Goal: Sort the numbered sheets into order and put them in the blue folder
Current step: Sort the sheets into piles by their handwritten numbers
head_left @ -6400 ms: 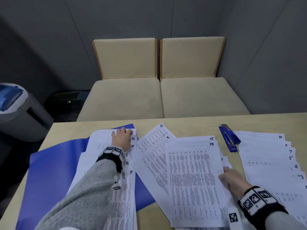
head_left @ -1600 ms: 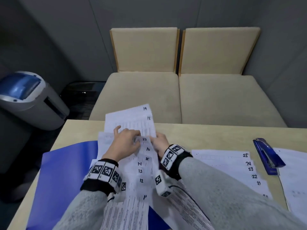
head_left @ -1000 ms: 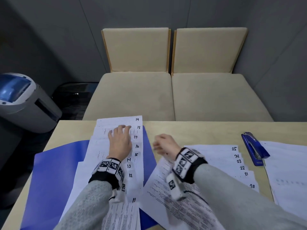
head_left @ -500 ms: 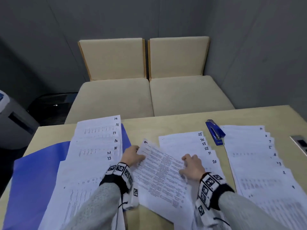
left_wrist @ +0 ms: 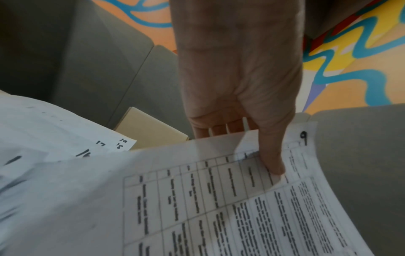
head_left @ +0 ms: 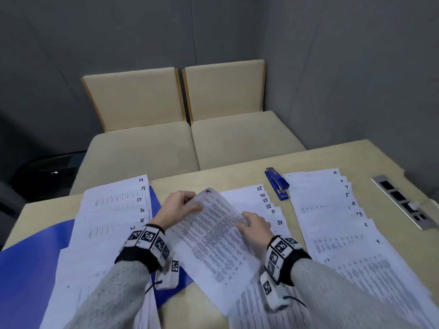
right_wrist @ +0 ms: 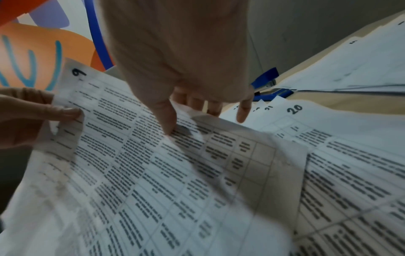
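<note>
Sheet 9 [head_left: 211,236] is held above the table's [head_left: 316,160] middle, pinched at its top edge by the left hand [head_left: 174,208] and at its right edge by the right hand [head_left: 255,227]. The blue folder [head_left: 26,269] lies at the left edge.

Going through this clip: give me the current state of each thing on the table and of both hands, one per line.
sheet 9: lifted, held by both hands.
left hand: pinches the sheet's top edge.
right hand: pinches its right edge.
blue folder: open flat under the left fan.
left fan: spread, up to 19.
middle fan: spread, 20 to 25.
right fan: spread, 10 at the far end.
stapler: closed, lying between fans.
</note>
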The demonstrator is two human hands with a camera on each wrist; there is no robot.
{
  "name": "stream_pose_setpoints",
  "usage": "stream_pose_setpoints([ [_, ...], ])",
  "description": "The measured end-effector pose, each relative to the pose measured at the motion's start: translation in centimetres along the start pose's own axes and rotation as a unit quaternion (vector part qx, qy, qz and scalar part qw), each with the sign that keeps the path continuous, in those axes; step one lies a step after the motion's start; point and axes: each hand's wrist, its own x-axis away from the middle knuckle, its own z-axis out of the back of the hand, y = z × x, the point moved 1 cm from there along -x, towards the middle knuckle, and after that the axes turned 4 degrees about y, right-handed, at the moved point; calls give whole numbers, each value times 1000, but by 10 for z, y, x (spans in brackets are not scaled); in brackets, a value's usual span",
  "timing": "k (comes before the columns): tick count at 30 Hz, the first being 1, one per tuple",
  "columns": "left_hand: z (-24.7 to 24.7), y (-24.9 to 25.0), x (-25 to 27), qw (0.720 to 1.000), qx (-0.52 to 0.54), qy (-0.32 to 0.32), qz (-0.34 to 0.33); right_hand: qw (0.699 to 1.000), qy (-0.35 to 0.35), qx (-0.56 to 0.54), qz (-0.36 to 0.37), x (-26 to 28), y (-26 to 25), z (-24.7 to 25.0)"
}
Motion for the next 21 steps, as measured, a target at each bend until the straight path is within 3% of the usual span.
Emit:
stream_pose_setpoints([
  [3,0,-8,-3,994,-106,30,-1,997,-39,-60,-6,-1,7,-1],
  [6,7,-28,-3,979,-191,-11,77,994,-76,-65,-44,-3,19,-8],
  [10,11,-55,6,976,-154,-44,148,986,-107,-96,-81,1,35,-20],
  [13,7,-64,13,982,-136,-31,129,999,23,-19,-34,5,44,-18],
  [16,8,-67,17,983,-147,-5,111,977,132,161,-49,19,56,-3],
  [18,12,-72,16,984,-148,1,103,966,129,219,-51,33,70,0],
  [21,20,-72,15,987,-129,0,95,970,68,230,-41,49,85,-13],
])
